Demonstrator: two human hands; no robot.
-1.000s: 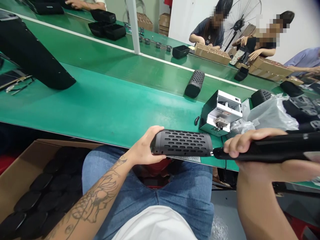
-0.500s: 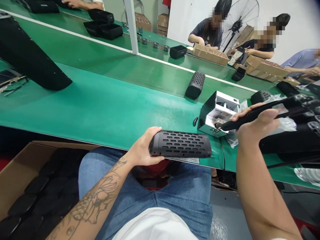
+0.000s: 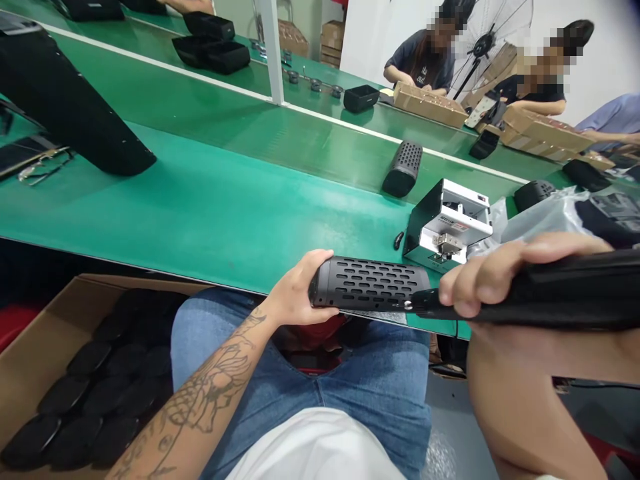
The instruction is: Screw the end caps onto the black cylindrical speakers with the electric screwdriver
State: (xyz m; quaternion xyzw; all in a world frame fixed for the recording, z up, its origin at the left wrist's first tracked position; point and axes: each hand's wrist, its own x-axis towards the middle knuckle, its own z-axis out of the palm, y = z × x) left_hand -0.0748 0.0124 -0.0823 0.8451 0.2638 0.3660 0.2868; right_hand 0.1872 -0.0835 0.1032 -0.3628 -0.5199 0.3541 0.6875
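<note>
My left hand [image 3: 299, 292] is closed round the left end of a black housing with slotted holes [image 3: 373, 283], like a speaker casing, lying at the table's front edge. In my right hand [image 3: 500, 277] is a black electric screwdriver [image 3: 565, 297], its body running off the right edge. A small silvery screw [image 3: 408, 305] shows at its tip, over the housing's lower right corner; whether it touches is unclear. Behind my right hand stands a white and black screw feeder [image 3: 453, 223], with a small dark object [image 3: 399, 241] to its left.
Another slotted housing [image 3: 404, 168] rests on the green table [image 3: 225, 207] farther back. A carton [image 3: 75, 293] of black parts is at lower left. A big black panel [image 3: 85, 110] leans in at left. Co-workers sit across the table behind cardboard boxes [image 3: 430, 103].
My right hand has brought the screwdriver from the screw feeder leftward and down to the housing's right end. My left hand keeps its hold. The view has shifted slightly.
</note>
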